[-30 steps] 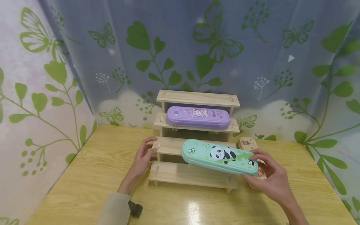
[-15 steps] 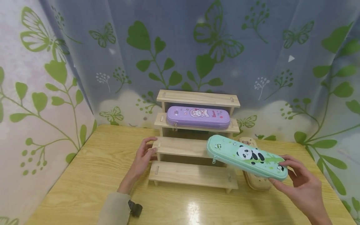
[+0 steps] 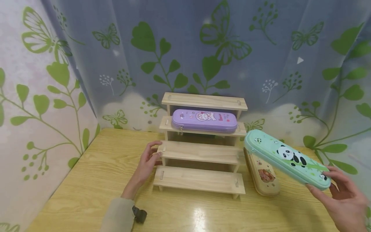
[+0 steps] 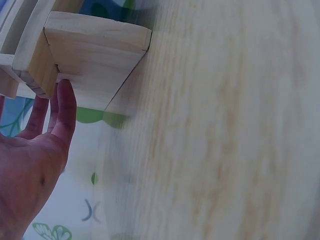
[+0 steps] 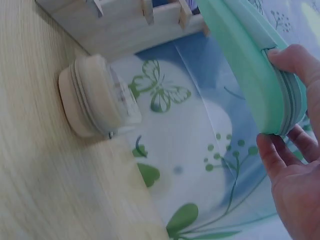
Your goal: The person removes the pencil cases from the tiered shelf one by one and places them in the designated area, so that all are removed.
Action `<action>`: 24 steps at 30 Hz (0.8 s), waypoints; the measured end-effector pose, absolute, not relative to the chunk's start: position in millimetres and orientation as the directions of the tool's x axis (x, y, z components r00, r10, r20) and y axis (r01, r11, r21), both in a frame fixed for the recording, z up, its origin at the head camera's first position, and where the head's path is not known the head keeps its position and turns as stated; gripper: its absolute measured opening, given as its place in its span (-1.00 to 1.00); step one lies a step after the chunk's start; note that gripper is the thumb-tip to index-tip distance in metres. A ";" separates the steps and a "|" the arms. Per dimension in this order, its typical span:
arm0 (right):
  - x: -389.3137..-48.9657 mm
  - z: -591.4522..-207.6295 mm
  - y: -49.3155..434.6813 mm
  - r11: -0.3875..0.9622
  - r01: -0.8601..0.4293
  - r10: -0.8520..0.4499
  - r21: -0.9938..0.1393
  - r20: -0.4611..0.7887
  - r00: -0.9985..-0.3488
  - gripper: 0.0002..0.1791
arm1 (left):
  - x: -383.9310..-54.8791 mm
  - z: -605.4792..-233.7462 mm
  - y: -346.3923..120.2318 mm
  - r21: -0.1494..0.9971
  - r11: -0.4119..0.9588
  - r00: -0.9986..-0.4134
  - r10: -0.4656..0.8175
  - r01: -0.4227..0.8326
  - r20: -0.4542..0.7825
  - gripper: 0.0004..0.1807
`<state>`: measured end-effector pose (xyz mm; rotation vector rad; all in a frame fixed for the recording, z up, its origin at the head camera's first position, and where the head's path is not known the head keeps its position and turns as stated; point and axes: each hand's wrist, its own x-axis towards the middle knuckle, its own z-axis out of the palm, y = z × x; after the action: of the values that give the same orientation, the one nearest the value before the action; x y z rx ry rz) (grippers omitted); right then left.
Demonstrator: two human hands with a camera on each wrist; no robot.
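Observation:
My right hand [image 3: 345, 196] pinches one end of a mint-green zip pencil case [image 3: 290, 159] with a panda print, thumb on one side and fingers on the other. The case is held up in the air, tilted, right of a wooden step shelf [image 3: 200, 180]. The right wrist view shows its plain underside and zip. At the shelf's left side, my left hand [image 3: 146, 161] holds the end of the second board from the bottom; in the left wrist view its fingertips [image 4: 65, 90] reach in beside the wooden upright.
A purple pencil case [image 3: 204, 120] with a rabbit print lies on the shelf's third board. A beige pencil case [image 3: 265, 177] lies on the wooden table [image 3: 87, 193] just right of the shelf. Patterned curtain [image 3: 185, 48] hangs behind and along both sides.
My right hand has carried the mint pencil case rightward, away from over the shelf and past the beige case, which now shows more. My left hand stays at the shelf's edge.

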<state>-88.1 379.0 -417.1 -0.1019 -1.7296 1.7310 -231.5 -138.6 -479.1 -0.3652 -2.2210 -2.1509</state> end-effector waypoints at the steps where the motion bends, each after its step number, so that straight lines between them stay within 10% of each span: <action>1: -87.6 -417.7 380.3 0.112 -0.404 0.517 -0.908 0.401 -0.757 -0.33 | -231.5 -478.9 -138.6 0.982 0.017 -0.972 0.149 0.187 0.182 -0.56; 9: -85.9 -429.4 386.8 0.154 -0.441 0.601 -0.884 0.438 -0.669 -0.33 | -230.7 -479.0 -138.6 0.982 0.013 -0.971 0.150 0.188 0.184 -0.57; 24: -96.1 -449.9 396.6 0.322 -0.063 0.830 -0.945 0.314 -0.462 -0.43 | -231.3 -479.9 -137.4 0.981 0.010 -0.971 0.145 0.191 0.188 -0.56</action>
<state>-96.1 396.6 -449.9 -0.6950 -1.7055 1.2700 -231.3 -137.4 -479.9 -0.3683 -2.2093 -2.1556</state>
